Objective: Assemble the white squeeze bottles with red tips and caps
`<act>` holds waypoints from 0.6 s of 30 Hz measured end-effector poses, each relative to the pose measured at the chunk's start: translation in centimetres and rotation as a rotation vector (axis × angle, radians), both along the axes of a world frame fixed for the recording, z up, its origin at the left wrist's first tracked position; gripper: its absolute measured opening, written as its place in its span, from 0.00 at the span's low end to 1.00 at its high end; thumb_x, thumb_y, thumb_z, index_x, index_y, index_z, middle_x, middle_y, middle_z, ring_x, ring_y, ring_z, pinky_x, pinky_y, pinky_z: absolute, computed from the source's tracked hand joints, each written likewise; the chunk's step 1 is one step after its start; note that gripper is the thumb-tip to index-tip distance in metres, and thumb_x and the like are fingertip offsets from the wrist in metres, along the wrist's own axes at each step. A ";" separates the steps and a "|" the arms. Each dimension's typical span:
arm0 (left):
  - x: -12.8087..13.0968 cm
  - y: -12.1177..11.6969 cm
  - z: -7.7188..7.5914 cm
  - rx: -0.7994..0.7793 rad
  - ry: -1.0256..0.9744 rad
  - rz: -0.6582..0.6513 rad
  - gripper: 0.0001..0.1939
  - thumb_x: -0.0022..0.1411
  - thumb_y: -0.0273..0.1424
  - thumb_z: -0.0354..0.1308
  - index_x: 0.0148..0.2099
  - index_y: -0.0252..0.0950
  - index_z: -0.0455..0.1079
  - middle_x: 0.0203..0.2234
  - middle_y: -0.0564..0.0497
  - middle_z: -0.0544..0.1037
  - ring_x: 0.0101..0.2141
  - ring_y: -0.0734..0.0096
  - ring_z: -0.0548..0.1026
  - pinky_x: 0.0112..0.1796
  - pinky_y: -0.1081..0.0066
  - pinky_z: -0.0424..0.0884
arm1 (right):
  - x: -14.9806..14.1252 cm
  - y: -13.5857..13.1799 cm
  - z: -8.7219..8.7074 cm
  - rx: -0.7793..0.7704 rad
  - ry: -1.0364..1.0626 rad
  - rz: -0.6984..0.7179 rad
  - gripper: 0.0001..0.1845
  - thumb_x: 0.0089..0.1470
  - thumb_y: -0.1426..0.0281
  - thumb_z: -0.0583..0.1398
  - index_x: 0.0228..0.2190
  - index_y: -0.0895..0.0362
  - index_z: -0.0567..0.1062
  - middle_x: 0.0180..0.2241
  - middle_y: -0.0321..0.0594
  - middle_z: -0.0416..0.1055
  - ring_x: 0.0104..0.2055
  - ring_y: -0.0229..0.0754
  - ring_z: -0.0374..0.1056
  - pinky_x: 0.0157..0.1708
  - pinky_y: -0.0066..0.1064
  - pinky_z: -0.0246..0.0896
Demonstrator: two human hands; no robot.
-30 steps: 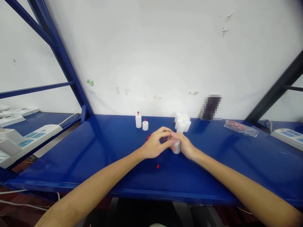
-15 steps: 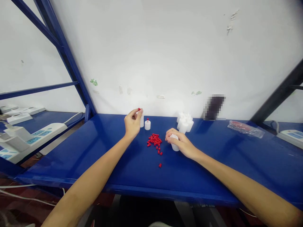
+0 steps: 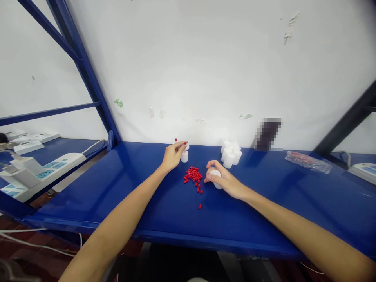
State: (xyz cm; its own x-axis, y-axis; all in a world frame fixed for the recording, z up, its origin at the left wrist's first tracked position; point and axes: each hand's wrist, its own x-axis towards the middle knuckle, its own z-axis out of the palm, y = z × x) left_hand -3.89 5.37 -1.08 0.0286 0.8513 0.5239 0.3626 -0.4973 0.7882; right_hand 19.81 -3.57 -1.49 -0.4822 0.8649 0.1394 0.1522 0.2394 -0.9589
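Observation:
My left hand (image 3: 172, 155) reaches to the back of the blue shelf (image 3: 123, 196), its fingertips pinched on the top of a small white bottle (image 3: 185, 156). Just behind the hand, the red cap (image 3: 176, 140) of a second bottle shows above my fingers. My right hand (image 3: 225, 181) is curled round an uncapped white bottle (image 3: 216, 178) that rests on the shelf. Between the two hands lies a pile of red caps (image 3: 193, 175). One stray red cap (image 3: 199, 206) lies nearer to me.
Several uncapped white bottles (image 3: 231, 152) stand in a cluster by the wall. A clear bag of red parts (image 3: 308, 161) lies to the right. Power strips (image 3: 44, 168) sit on the left shelf, and another (image 3: 362, 170) at far right. Blue frame struts (image 3: 88, 82) rise on the left.
One second ago both hands met on the bottle in my right hand. My left hand then moved to the capped bottles at the back, uncovering the cap pile. My right hand stayed put.

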 end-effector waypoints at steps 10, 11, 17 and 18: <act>-0.2 0.0 -0.2 -0.005 0.189 0.043 0.20 0.64 0.41 0.53 0.46 0.31 0.77 0.15 0.57 0.62 0.19 0.75 0.59 0.24 0.74 0.55 | -0.2 -0.2 0.3 0.031 0.007 -0.006 0.16 0.58 0.60 0.56 0.24 0.58 0.70 0.14 0.31 0.63 0.16 0.34 0.57 0.19 0.27 0.50; -0.3 -0.1 -0.2 -0.012 0.198 0.041 0.21 0.64 0.41 0.53 0.47 0.31 0.76 0.15 0.57 0.61 0.19 0.75 0.59 0.25 0.74 0.55 | -0.2 -0.2 0.2 0.030 0.017 -0.022 0.16 0.57 0.61 0.57 0.24 0.58 0.70 0.13 0.30 0.62 0.15 0.33 0.57 0.19 0.26 0.50; -0.7 -1.6 0.7 0.074 0.245 0.031 0.20 0.66 0.38 0.50 0.55 0.35 0.68 0.14 0.62 0.57 0.19 0.76 0.58 0.28 0.74 0.57 | -0.2 -0.2 0.2 0.068 0.016 -0.069 0.14 0.56 0.62 0.57 0.23 0.57 0.68 0.15 0.31 0.62 0.18 0.35 0.58 0.21 0.28 0.54; -0.7 -2.0 1.2 0.098 0.276 0.014 0.18 0.66 0.38 0.50 0.53 0.35 0.68 0.15 0.62 0.56 0.19 0.76 0.57 0.28 0.74 0.57 | -0.2 -0.2 0.3 0.107 -0.021 -0.073 0.13 0.56 0.62 0.56 0.24 0.57 0.68 0.16 0.31 0.62 0.19 0.35 0.58 0.22 0.28 0.54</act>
State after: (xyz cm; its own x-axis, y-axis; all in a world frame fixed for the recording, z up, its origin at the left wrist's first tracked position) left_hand -4.60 3.33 0.07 0.1699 0.7981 0.5780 0.5637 -0.5598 0.6073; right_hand 19.65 -3.82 -1.22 -0.4223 0.8786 0.2231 0.1925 0.3274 -0.9251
